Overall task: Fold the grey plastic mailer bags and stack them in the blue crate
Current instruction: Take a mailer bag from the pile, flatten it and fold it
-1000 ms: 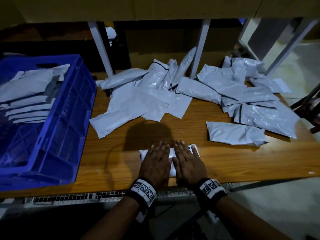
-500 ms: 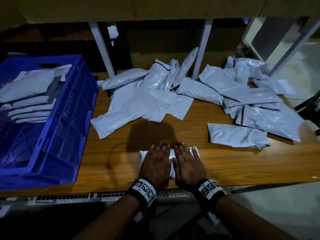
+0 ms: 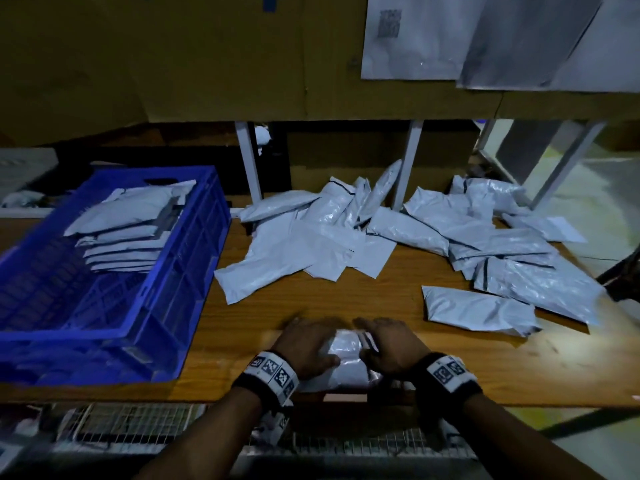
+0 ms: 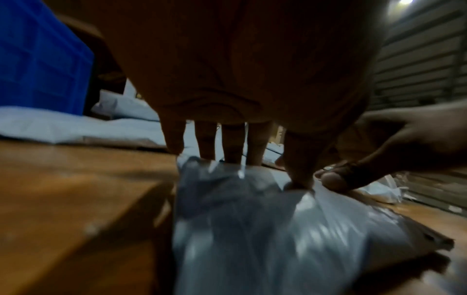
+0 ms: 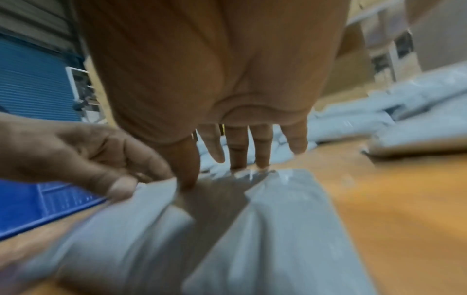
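Near bench (image 3: 519, 375) edge: folded mailer bag (image 3: 346, 355) lying between left hand (image 3: 304, 344) and right hand (image 3: 391, 344). Left fingers (image 4: 232, 143) straight and slightly apart, tips down on the bag's far-left edge, thumb pressing its top. Right fingers (image 5: 237, 147) straight and spread, tips at the bag's far edge, thumb on its top. Farther right, one folded bag (image 3: 478, 306) alone. Beyond, loose pile of mailer bags (image 3: 398, 226). Far left, blue crate (image 3: 166, 306) holding stacked folded bags (image 3: 128, 237).
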Available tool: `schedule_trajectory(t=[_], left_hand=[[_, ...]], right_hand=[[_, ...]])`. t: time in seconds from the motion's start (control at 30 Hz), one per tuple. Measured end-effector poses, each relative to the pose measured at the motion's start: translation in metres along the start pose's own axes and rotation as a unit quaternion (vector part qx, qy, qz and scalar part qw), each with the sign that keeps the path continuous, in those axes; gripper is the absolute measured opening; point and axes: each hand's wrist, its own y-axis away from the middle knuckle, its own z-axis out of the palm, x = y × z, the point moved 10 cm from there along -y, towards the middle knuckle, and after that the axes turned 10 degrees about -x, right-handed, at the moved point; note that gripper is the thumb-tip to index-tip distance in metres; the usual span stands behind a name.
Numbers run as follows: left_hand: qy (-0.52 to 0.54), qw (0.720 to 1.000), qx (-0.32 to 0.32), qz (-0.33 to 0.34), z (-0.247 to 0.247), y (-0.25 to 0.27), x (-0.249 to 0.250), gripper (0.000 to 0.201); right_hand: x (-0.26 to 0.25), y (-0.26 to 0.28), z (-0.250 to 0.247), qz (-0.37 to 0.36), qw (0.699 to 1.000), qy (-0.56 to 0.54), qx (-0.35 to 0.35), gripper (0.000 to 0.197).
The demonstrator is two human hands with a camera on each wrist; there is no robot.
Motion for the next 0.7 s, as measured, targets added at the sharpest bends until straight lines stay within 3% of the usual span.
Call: schedule_trajectory(t=[0.07, 0.17, 0.27, 0.37, 0.47, 0.57, 0.7], left_hand=[[0.018, 0.999, 0.031, -0.007, -0.015, 0.005, -0.002, 0.065], [-0.024, 0.991, 0.129, -0.022, -0.044, 0.014, -0.002, 0.055], [-0.070, 0.981, 0.182, -0.021, -0.045, 0.024, 0.009, 0.041], [-0.037, 0.987, 0.155, -0.016, -0.010, 0.025, 0.010, 0.061], [-0.063, 0.996, 0.048, -0.038, 0.039, 0.021, 0.005, 0.080], [-0.056, 0.997, 0.060, -0.010, 0.051, 0.028, 0.008, 0.073], [-0.059, 0.992, 0.113, -0.009, 0.032, 0.026, 0.014, 0.066]], right_hand=[[-0.011, 0.006, -0.024, -0.017, 0.998, 0.012, 0.060, 0.064], [-0.027, 0.021, -0.054, -0.008, 0.982, 0.072, 0.176, 0.051], [-0.033, 0.027, -0.054, 0.018, 0.970, 0.111, 0.216, 0.036], [-0.027, 0.025, -0.023, 0.032, 0.972, 0.108, 0.205, 0.039], [-0.023, 0.033, 0.002, 0.004, 0.966, 0.096, 0.239, 0.026], [-0.022, 0.040, 0.013, -0.024, 0.968, 0.094, 0.231, 0.054], [-0.018, 0.044, -0.003, -0.033, 0.958, 0.046, 0.282, 0.043]])
